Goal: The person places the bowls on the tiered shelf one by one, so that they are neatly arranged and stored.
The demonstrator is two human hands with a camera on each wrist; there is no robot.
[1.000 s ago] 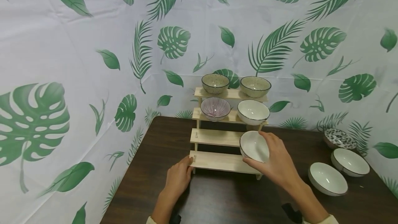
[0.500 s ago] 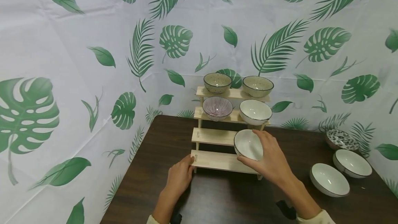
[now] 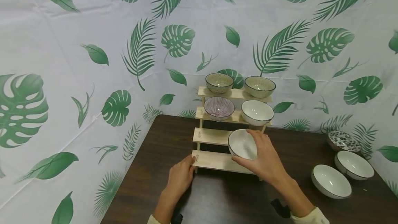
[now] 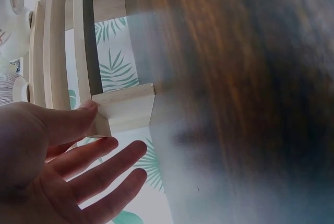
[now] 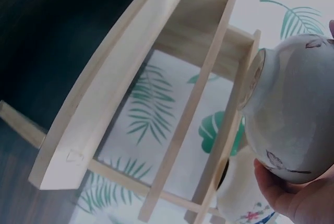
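My right hand [image 3: 268,157] holds a white bowl [image 3: 242,144] with a dark rim by its right side, thumb low and fingers at the top edge. The bowl is tilted, in front of the lower steps of a tiered wooden rack [image 3: 214,161]. In the right wrist view the bowl's outside [image 5: 297,112] shows small brown leaf marks and a foot ring. My left hand [image 3: 180,177] pinches the left end of the rack's lowest board between thumb and forefinger; its other fingers [image 4: 117,182] stay spread in the left wrist view.
On the rack's upper steps stand two speckled green bowls [image 3: 219,83], a purple striped bowl [image 3: 219,108] and a white bowl [image 3: 257,112]. Two white bowls [image 3: 331,181] and a dark patterned bowl [image 3: 343,141] lie to the right on the brown table [image 3: 224,199]. A leaf-print cloth [image 3: 186,2] hangs behind.
My right hand has moved the white bowl left, across the front of the rack's lower steps. The left hand keeps its grip on the lowest board. The head view has shifted slightly.
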